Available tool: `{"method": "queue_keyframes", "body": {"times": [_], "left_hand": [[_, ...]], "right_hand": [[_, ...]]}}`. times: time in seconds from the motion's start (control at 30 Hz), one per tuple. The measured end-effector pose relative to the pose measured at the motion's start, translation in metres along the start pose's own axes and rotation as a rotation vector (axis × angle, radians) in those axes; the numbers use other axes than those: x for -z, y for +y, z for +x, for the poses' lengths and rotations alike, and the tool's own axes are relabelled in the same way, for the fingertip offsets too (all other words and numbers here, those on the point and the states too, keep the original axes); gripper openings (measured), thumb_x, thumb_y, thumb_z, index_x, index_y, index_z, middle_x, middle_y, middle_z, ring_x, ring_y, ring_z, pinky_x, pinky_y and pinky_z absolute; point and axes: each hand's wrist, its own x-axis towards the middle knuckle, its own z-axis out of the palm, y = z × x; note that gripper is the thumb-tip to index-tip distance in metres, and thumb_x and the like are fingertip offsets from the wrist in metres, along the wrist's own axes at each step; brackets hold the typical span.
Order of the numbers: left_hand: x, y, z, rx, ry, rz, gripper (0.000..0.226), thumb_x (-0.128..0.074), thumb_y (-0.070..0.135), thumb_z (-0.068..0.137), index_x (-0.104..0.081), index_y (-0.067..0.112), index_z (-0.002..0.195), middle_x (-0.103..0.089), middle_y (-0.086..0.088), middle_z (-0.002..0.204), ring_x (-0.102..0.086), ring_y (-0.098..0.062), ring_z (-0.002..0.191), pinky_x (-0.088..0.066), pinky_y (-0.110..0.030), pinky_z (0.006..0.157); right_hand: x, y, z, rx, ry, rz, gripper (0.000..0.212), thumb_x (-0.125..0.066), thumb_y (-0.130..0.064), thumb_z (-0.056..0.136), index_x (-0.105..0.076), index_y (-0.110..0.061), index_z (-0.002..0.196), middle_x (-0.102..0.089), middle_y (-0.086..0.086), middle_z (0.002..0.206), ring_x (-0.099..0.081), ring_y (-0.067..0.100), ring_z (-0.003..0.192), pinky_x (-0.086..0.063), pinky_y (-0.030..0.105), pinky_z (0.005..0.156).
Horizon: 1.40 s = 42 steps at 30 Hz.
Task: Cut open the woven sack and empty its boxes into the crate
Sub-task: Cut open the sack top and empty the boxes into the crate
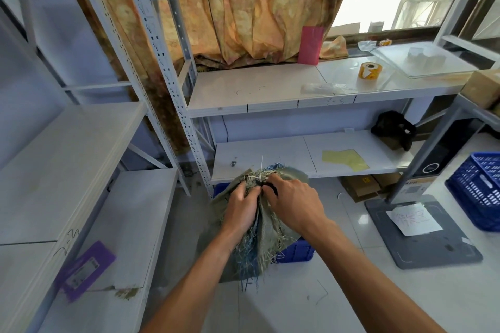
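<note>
1. Both hands are bunched up at the tied-off top of the woven sack [259, 227], which stands on the blue crate [296, 251] on the floor, right in front of the low shelf [297, 156].

2. Left hand [240, 206] has its grip closed around the gathered neck of the sack, just under the frayed tuft. That's the anchor hand, so I'd keep it pulling the weave taut.

3. Right hand [293, 201] is closed too, touching the left at the knot. There's something small and dark [270, 187] poking out at its fingertips — probably the cutter, but it's too hidden to say for sure.

4. To do this bit well, I'd cut the tie or the weave just above the left fist, blade pointing away from the left fingers. The two hands are basically knuckle to knuckle, so a slip goes straight into skin.

5. Loose blue and straw-coloured strands hang all down the front. That stuff snags blades, so short strokes beat sawing.

6. The sack already sits over the crate, so once the top opens it's a case of tipping it — no carrying needed. No boxes visible yet; they're all inside the sack.

7. A second blue crate [481, 192] sits off to the right, well apart from all this.
</note>
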Motion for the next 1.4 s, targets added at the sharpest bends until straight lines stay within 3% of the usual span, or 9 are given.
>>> {"method": "queue_keyframes", "body": {"times": [0.13,0.3,0.47,0.6,0.73,0.93,1.1,1.23,1.4], "left_hand": [[-0.001,0.004,-0.002,-0.004,0.001,0.018,0.078,-0.048,0.063,0.079,-0.053,0.020,0.144,-0.060,-0.004,0.141,-0.055,-0.023,0.129,-0.045,-0.050,0.109],[-0.002,0.006,-0.004,-0.022,0.006,-0.003,0.041,-0.050,0.040,0.099,-0.061,0.018,0.132,-0.066,-0.003,0.126,-0.061,-0.020,0.116,-0.049,-0.046,0.102],[-0.005,0.002,-0.003,-0.024,0.046,-0.073,0.046,-0.051,0.047,0.092,-0.069,0.016,0.120,-0.071,-0.004,0.117,-0.064,-0.022,0.112,-0.052,-0.046,0.097],[-0.008,0.003,-0.004,-0.039,0.087,-0.088,0.041,-0.043,0.050,0.103,-0.071,0.021,0.108,-0.072,0.004,0.104,-0.066,-0.011,0.097,-0.052,-0.032,0.080],[-0.006,-0.002,-0.002,-0.071,0.085,0.022,0.031,-0.045,0.044,0.104,-0.070,0.025,0.103,-0.073,0.003,0.098,-0.068,-0.015,0.094,-0.056,-0.044,0.088],[-0.002,-0.001,0.003,-0.132,0.089,0.118,0.034,-0.049,0.043,0.096,-0.070,0.017,0.089,-0.073,-0.010,0.084,-0.066,-0.019,0.076,-0.054,-0.049,0.074],[0.003,0.002,0.006,-0.155,0.069,0.134,0.030,-0.052,0.034,0.098,-0.068,0.012,0.084,-0.069,-0.004,0.077,-0.060,-0.016,0.070,-0.045,-0.035,0.062],[0.011,0.001,0.004,-0.153,0.036,0.135,0.025,-0.054,0.032,0.099,-0.071,0.015,0.090,-0.074,-0.006,0.086,-0.067,-0.018,0.078,-0.049,-0.034,0.067],[0.018,0.000,0.004,-0.203,-0.002,0.188,0.025,-0.054,0.030,0.102,-0.071,0.013,0.098,-0.073,-0.010,0.091,-0.064,-0.017,0.079,-0.048,-0.033,0.068]], "right_hand": [[-0.003,-0.002,-0.001,-0.023,0.024,0.017,0.032,-0.033,-0.048,0.103,-0.056,-0.026,0.105,-0.069,0.002,0.085,-0.068,0.027,0.077,-0.051,0.037,0.059],[-0.005,-0.009,-0.004,-0.047,0.077,0.013,0.032,-0.032,-0.044,0.105,-0.057,-0.023,0.110,-0.071,0.002,0.090,-0.070,0.026,0.080,-0.054,0.040,0.062],[-0.004,-0.014,-0.004,-0.009,0.099,-0.093,0.029,-0.036,-0.040,0.106,-0.057,-0.019,0.108,-0.069,0.003,0.094,-0.071,0.029,0.077,-0.043,0.035,0.053],[-0.001,-0.017,0.000,0.010,0.077,-0.146,0.028,-0.037,-0.035,0.106,-0.057,-0.016,0.106,-0.068,0.005,0.096,-0.070,0.030,0.078,-0.040,0.035,0.054],[0.002,-0.014,-0.001,0.071,0.065,-0.193,0.027,-0.037,-0.034,0.106,-0.056,-0.015,0.107,-0.067,0.005,0.094,-0.070,0.028,0.076,-0.048,0.037,0.054],[0.003,-0.002,0.009,0.211,0.084,-0.345,0.017,-0.055,-0.026,0.099,-0.061,-0.012,0.091,-0.064,0.005,0.078,-0.066,0.025,0.062,-0.033,0.032,0.046],[0.003,0.002,0.018,0.310,0.133,-0.379,0.021,-0.062,-0.028,0.096,-0.061,-0.013,0.083,-0.060,0.004,0.070,-0.061,0.023,0.051,-0.028,0.031,0.044],[0.009,0.017,0.028,0.472,0.108,-0.396,0.025,-0.049,-0.034,0.103,-0.059,-0.014,0.089,-0.058,0.002,0.073,-0.061,0.023,0.054,-0.033,0.033,0.045],[0.016,0.028,0.031,0.525,0.101,-0.384,0.035,-0.038,-0.040,0.105,-0.059,-0.016,0.092,-0.058,-0.001,0.074,-0.060,0.022,0.055,-0.048,0.037,0.046]]}}
